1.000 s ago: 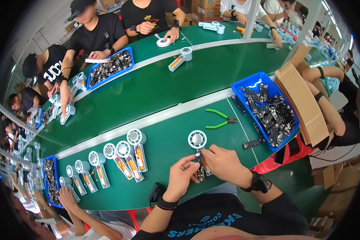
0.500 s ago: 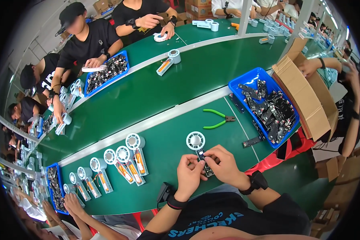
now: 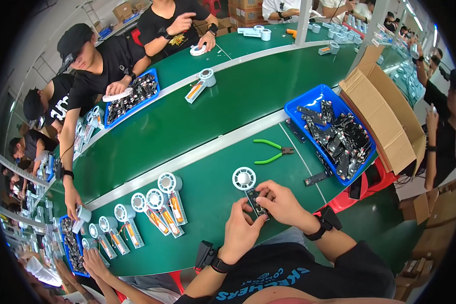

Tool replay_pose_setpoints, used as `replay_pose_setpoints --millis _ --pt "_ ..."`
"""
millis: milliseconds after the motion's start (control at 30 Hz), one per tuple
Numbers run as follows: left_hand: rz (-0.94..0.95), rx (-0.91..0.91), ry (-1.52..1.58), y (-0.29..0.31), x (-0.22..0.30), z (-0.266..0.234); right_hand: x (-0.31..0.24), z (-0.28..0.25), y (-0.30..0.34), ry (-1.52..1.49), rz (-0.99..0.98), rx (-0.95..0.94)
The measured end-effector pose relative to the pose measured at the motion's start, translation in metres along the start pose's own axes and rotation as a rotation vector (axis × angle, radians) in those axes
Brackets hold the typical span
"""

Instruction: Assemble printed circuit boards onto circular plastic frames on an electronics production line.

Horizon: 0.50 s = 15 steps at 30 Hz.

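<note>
Your left hand (image 3: 242, 230) and right hand (image 3: 284, 206) grip the long black circuit board (image 3: 256, 203), seemingly positioned but unseated on the round-headed pale-blue plastic fan (image 3: 244, 178) beyond your fingers.

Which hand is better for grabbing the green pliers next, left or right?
Probably the right hand: it sits nearer the green pliers, which lie beyond it on the table. The left hand is lower and farther off. Both hands are busy at the black circuit board, though.
</note>
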<state>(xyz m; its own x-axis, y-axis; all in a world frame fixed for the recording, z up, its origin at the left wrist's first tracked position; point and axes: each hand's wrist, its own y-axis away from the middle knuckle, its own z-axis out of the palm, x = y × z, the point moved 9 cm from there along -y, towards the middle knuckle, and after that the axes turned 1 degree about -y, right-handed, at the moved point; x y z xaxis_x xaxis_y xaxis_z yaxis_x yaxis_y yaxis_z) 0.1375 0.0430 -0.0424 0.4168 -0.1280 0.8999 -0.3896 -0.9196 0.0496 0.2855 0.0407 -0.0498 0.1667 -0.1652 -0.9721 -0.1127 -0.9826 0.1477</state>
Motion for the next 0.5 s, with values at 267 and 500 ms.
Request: replay_pose_setpoints --millis 267,500 --pt "0.149 0.104 -0.209 0.004 0.007 -0.004 -0.040 0.009 0.007 0.606 -0.114 -0.132" --pt "0.265 0.241 -0.511 -0.008 0.023 -0.046 -0.054 0.030 -0.059 0.832 -0.155 -0.202"
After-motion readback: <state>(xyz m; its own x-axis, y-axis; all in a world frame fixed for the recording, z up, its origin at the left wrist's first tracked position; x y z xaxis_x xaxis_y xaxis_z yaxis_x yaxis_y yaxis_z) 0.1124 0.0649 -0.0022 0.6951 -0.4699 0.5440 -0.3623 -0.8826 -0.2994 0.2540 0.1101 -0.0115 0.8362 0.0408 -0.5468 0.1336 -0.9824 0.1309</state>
